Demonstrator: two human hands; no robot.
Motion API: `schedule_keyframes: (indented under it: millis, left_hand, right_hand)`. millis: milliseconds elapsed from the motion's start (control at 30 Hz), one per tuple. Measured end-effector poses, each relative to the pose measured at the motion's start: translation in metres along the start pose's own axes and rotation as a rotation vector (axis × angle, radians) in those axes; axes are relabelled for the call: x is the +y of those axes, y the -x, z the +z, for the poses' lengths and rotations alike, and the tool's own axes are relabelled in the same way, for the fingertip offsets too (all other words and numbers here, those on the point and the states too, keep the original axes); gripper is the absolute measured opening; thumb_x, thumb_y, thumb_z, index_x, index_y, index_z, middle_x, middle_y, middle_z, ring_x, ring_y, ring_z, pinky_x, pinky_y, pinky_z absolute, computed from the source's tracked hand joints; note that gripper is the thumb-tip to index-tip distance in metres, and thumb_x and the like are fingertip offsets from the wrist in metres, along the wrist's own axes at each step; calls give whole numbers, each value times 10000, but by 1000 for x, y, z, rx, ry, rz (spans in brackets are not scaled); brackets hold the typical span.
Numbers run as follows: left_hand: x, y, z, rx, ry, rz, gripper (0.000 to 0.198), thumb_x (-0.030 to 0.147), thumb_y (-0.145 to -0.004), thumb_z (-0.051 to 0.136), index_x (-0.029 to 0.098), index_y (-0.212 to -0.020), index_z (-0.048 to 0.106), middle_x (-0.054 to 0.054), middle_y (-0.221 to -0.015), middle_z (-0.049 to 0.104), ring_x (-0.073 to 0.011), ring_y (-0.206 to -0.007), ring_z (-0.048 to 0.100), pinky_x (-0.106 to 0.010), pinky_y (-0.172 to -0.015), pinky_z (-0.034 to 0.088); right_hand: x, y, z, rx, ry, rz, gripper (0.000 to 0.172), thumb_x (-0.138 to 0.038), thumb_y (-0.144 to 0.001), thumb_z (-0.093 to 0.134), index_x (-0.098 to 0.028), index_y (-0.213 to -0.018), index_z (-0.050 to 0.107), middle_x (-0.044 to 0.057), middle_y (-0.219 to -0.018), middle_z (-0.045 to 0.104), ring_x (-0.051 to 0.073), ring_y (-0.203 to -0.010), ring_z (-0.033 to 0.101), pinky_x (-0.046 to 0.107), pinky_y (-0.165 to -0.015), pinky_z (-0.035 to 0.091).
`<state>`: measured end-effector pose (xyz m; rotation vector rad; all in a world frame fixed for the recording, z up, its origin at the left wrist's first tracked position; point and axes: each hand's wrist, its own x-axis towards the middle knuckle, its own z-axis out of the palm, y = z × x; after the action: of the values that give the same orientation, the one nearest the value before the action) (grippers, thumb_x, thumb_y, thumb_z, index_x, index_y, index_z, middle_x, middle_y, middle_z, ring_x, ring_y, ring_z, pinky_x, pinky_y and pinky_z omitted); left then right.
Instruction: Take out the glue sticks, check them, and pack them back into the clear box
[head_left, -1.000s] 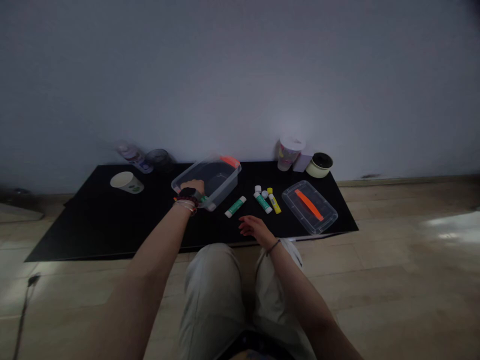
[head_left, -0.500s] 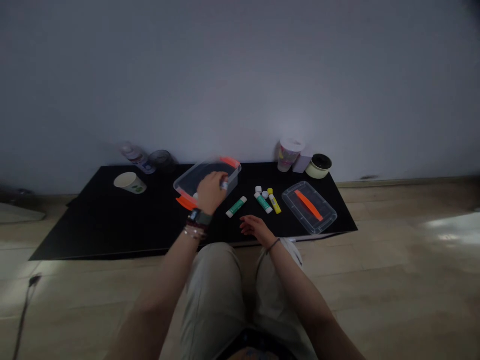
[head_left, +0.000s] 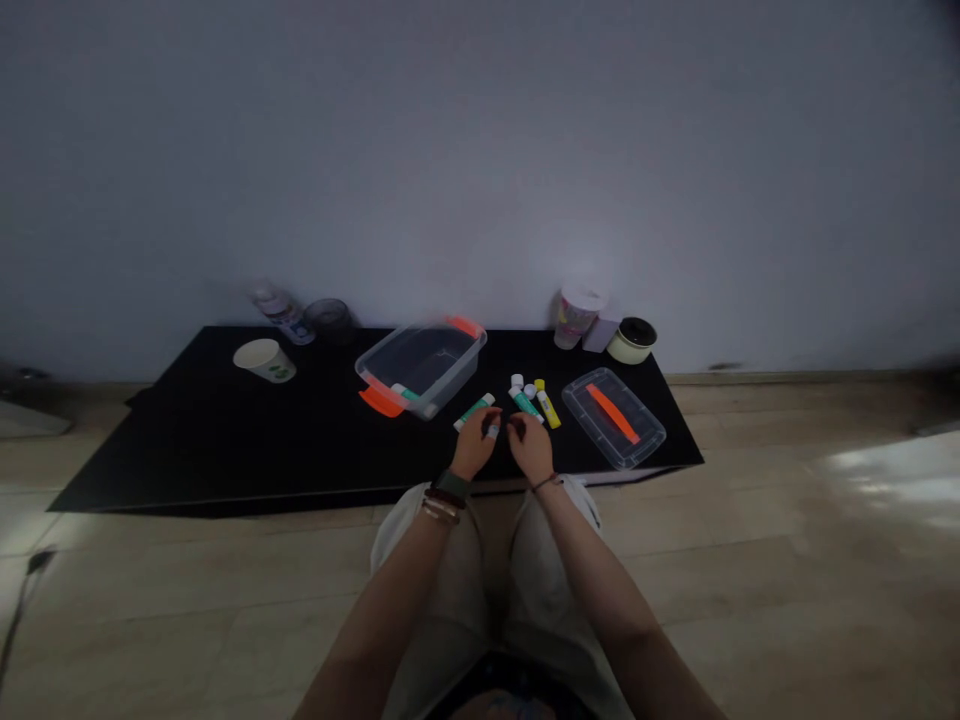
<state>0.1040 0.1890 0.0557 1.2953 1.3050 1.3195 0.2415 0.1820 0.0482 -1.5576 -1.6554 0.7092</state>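
My left hand [head_left: 476, 445] is over the front of the black table, its fingers curled towards the thumb. A small pale thing [head_left: 493, 431] shows at its fingers; I cannot tell whether it is held or worn. Close beside it, my right hand [head_left: 531, 446] is also curled, and what it may hold is hidden. Behind the left hand lies a green-and-white glue stick [head_left: 474, 410], partly covered. A second green glue stick [head_left: 525, 403] and a yellow glue stick [head_left: 549, 409] lie beyond the right hand, near white caps [head_left: 517, 381]. Another green glue stick [head_left: 409, 395] is inside the clear box [head_left: 459, 385].
A clear lid [head_left: 645, 440] with an orange handle lies at the right. Along the wall stand a lidded cup [head_left: 576, 315], a pale box [head_left: 601, 332], a cream pot [head_left: 631, 347], a dark round container [head_left: 330, 320] and a bottle [head_left: 281, 312]. A paper cup [head_left: 266, 360] lies tipped at the left.
My left hand has left the clear box and moved right and nearer me. My right hand has curled its fingers beside it. The glue stick in the box now shows more plainly.
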Motion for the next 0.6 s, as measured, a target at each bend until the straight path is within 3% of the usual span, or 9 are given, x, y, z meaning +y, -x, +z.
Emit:
schedule_keyframes:
  millis: [133,267,500,600]
  left_hand:
    - [-5,-5,-3,43,103,-131,180,286,-726,758,193,-875,720,-84,-917,713,-252,-932,665,-458,-1024,458]
    - [-11,-5,-2,44,159,-162,201,308,-708,777,195,-863,718,-65,-855,709,-233,-880,670,-455,-1023,467]
    - [-19,-4,-1,16,14,-107,155,279,-782,692,185,-905,708,-80,-900,718,-233,-882,681,-431,-959,513]
    - [-22,-4,-3,-30,-88,-49,162,243,-827,632,180,-962,695,-83,-947,723,-230,-920,684,-417,-937,528]
  right_hand:
    - [-1,-26,-10,63,360,45,315,-229,-895,524,-176,-1190,622,184,-1199,613,303,-1132,530,414,-926,436]
    - [3,-33,-8,20,552,92,347,-219,-876,596,-182,-1221,609,203,-1202,609,333,-1127,521,427,-869,443]
    - [14,-31,1,-72,536,184,285,-180,-845,643,-184,-1130,643,205,-1162,623,330,-1177,529,421,-909,432]
    - [18,-30,4,-55,468,172,234,-206,-878,592,-184,-1104,649,182,-1142,643,306,-1160,559,393,-917,445]
